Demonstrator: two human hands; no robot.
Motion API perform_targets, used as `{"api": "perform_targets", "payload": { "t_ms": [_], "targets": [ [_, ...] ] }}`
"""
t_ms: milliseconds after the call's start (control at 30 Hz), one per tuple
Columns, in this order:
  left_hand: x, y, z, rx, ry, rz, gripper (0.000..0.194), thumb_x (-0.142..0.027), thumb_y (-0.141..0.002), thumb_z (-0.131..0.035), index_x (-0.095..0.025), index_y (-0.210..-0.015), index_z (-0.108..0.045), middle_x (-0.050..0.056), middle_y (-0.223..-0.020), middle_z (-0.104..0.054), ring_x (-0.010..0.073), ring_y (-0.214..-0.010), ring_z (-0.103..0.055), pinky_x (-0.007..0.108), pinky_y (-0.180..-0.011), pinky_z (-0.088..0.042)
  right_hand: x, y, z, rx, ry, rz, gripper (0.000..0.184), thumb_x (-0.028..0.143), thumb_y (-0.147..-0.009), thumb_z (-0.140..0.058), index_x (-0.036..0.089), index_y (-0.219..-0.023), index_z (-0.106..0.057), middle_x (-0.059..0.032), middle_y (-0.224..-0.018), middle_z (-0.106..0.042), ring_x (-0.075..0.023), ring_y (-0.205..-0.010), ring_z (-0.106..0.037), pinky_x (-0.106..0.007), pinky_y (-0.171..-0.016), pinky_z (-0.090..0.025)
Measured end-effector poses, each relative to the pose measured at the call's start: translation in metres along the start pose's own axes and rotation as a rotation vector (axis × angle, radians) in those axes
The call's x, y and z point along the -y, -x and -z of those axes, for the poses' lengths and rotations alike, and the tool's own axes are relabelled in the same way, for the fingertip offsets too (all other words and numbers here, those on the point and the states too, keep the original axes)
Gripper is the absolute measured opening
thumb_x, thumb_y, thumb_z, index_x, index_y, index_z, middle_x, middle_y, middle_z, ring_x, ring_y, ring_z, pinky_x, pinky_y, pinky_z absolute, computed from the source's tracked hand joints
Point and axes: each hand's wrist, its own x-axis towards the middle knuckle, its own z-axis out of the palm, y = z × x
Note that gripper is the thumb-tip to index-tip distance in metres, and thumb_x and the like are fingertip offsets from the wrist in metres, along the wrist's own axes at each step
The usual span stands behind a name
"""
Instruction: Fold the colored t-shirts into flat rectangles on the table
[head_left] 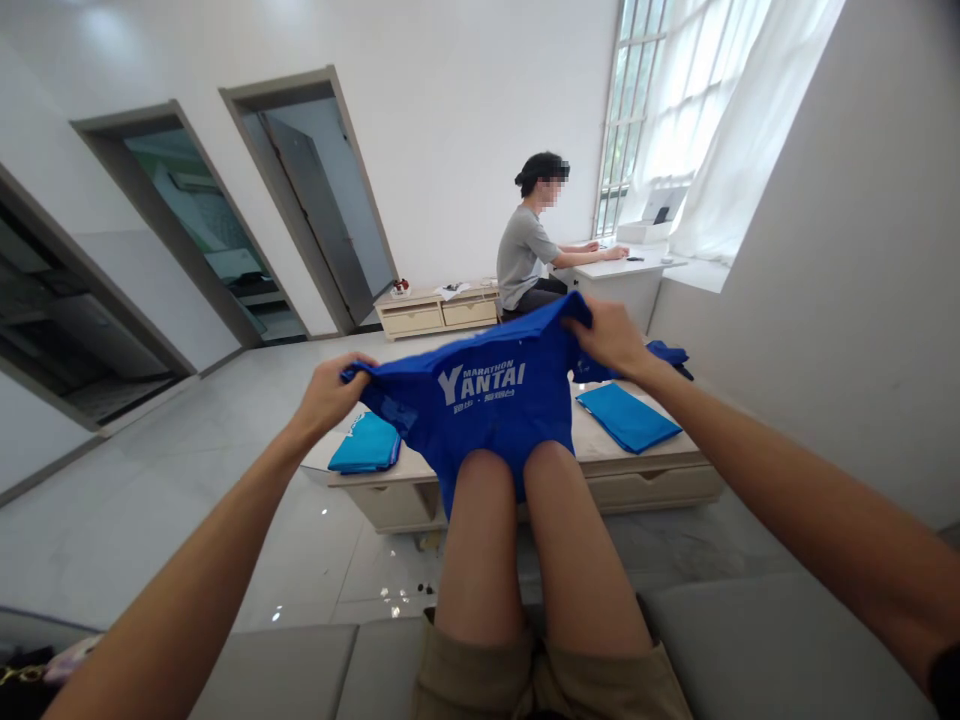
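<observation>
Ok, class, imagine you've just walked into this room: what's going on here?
A person seated on a grey sofa holds a blue Yantai Marathon T-shirt up over their bare knees, gripping it with the left hand and the right hand. A folded blue shirt lies on the left of a low cream table, and a second folded shirt lies on its right. Farther back, another person sits at a desk by the window.

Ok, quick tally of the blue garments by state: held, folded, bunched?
Held blue Yantai marathon shirt: 1
Folded blue garments: 2
Bunched blue garment: 1
Total: 4
</observation>
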Motion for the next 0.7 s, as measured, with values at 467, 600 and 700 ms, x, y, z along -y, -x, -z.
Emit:
{"api": "perform_targets", "payload": {
  "t_ms": [467,600,700],
  "targets": [
    [0.042,0.032,-0.038,-0.241,-0.169,0.069,0.031,-0.030,-0.098,-0.046,-0.022,-0.112,-0.072,0.007,-0.096,-0.077,0.0252,-0.085,-0.068,0.035,-0.083,-0.053,-0.028,0.060,-0.005,-0.236,-0.095,-0.132,0.029,0.036,-0.098,-0.053,0.027,-0.104,-0.080,-0.0131,-0.111,-0.085,-0.0394,-0.109,-0.077,-0.055,-0.104,-0.057],
    [0.058,0.044,-0.056,-0.228,-0.247,0.095,0.029,-0.037,-0.101,-0.046,-0.024,-0.108,-0.071,0.005,-0.088,-0.074,0.0249,-0.079,-0.067,0.035,-0.081,-0.050,-0.051,0.085,-0.014,-0.223,-0.029,-0.223,0.031,0.042,-0.099,-0.050,0.026,-0.101,-0.076,-0.0155,-0.107,-0.084,-0.0383,-0.105,-0.077,-0.051,-0.101,-0.058],
    [0.065,0.031,-0.061,-0.244,-0.258,0.097,0.032,-0.047,-0.103,-0.047,-0.025,-0.104,-0.071,0.006,-0.088,-0.074,0.0264,-0.078,-0.068,0.036,-0.079,-0.048,-0.065,0.087,-0.013,-0.191,0.020,-0.210,0.036,0.047,-0.102,-0.046,0.026,-0.106,-0.075,-0.0178,-0.110,-0.084,-0.0387,-0.106,-0.077,-0.049,-0.100,-0.057]
  ]
}}
